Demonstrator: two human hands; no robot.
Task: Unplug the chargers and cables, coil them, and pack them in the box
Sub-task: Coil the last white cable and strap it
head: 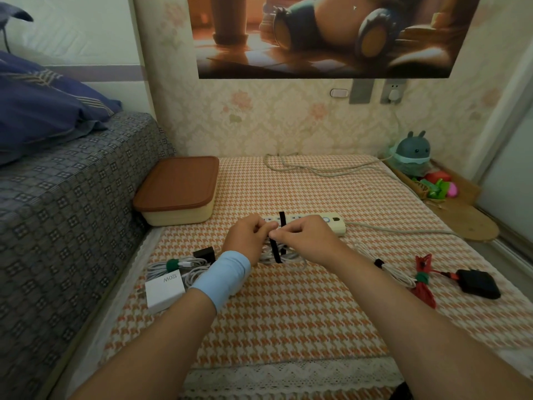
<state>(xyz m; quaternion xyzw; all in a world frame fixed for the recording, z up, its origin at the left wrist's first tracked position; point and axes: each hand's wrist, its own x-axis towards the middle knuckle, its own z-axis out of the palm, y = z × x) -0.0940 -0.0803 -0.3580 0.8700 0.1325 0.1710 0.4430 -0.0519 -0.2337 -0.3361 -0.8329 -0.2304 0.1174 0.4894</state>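
Observation:
My left hand (249,239) and my right hand (305,238) meet over a coiled white cable (284,256) in the middle of the checked cloth. Both pinch a black strap (275,251) that runs around the coil; one end sticks up between the hands. To the left lies a white 120W charger (164,291) with a white cable coil bound by a green tie (173,264) and a small black plug (204,253). To the right lie a red cable bundle (424,280), a black charger (478,284) and another white cable (395,271). The cream box with a brown lid (177,190) stands shut at the back left.
A white power strip (334,223) lies just behind my hands, its cord (317,168) looping back to the wall socket (392,92). A patterned bed edge (72,197) rises along the left. A grey toy figure (412,153) and bright items sit on a wooden shelf at the right.

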